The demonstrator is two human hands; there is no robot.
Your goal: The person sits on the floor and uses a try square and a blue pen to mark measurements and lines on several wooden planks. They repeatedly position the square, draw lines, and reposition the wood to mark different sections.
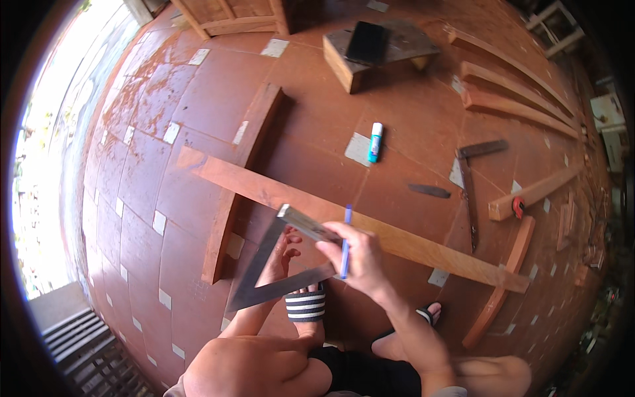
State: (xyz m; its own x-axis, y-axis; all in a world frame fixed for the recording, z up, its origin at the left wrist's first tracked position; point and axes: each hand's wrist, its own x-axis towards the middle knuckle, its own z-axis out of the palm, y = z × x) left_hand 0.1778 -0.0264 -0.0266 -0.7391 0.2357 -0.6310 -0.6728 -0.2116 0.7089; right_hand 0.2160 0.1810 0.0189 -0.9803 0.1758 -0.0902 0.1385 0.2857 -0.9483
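Observation:
My right hand (360,258) grips the metal stock of a triangular set square (248,271). A blue pen (348,210) is held in the same hand, upright between the fingers. Behind the set square, my left hand (283,257) shows through its opening, fingers loosely curled and apart; the square's stock partly hides it. Beyond both hands runs a long reddish wooden beam (264,188), lying crosswise. Its left part rests over one wooden piece (261,122), and its right end over another wooden piece (499,314).
A teal glue stick or marker (376,142), a dark blade-like strip (428,190) and a dark carpenter's square (467,178) lie on the tiled floor. A low wooden stool (410,49) carries a black tablet-like object (367,43). Several curved timbers (509,79) and a red tape measure (518,207) are at right.

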